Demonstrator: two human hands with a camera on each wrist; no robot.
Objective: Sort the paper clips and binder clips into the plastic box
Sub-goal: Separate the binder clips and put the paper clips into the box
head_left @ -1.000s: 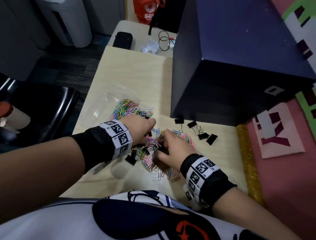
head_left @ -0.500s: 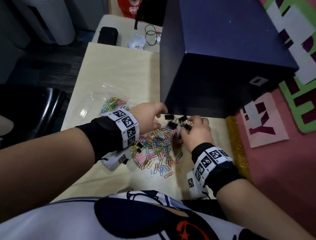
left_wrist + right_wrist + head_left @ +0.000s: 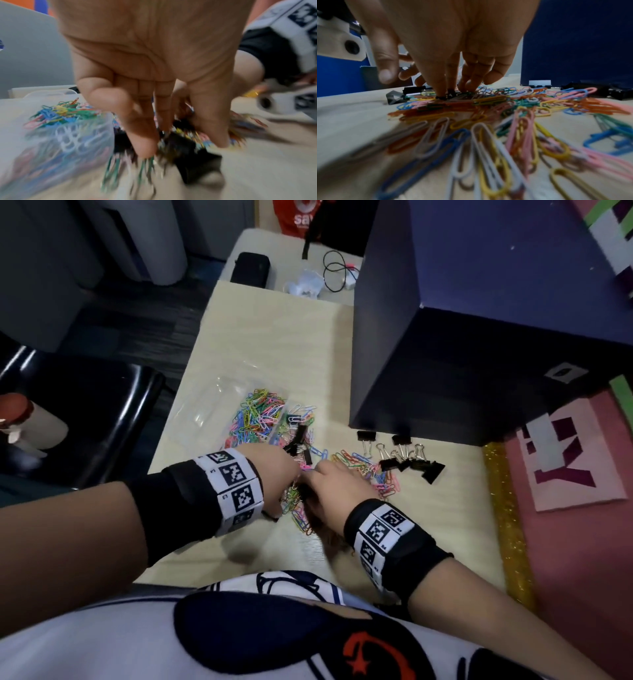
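Note:
Loose coloured paper clips (image 3: 373,477) (image 3: 488,108) lie in a pile on the pale wooden table (image 3: 274,337). My left hand (image 3: 287,474) (image 3: 181,143) points down into the pile's left side, thumb and fingers pinching a blurred clump of paper clips beside a black binder clip (image 3: 193,151). My right hand (image 3: 318,481) (image 3: 419,88) presses its fingertips (image 3: 440,93) on the pile, thumb apart, holding nothing. The clear plastic box (image 3: 205,416) (image 3: 48,94), holding paper clips, stands just beyond the left hand. Several black binder clips (image 3: 411,463) (image 3: 614,90) lie to the right.
A big dark blue box (image 3: 479,354) stands on the table's right half, close behind the binder clips. A gold glitter strip (image 3: 507,525) and a pink mat (image 3: 565,542) border the right edge. A black chair (image 3: 85,412) is on the left; a black pouch (image 3: 251,272) and cable (image 3: 337,272) lie far back.
My right hand has come back from the binder clips at the far right to the pile's near side. The left hand drew back and now meets it over the clips.

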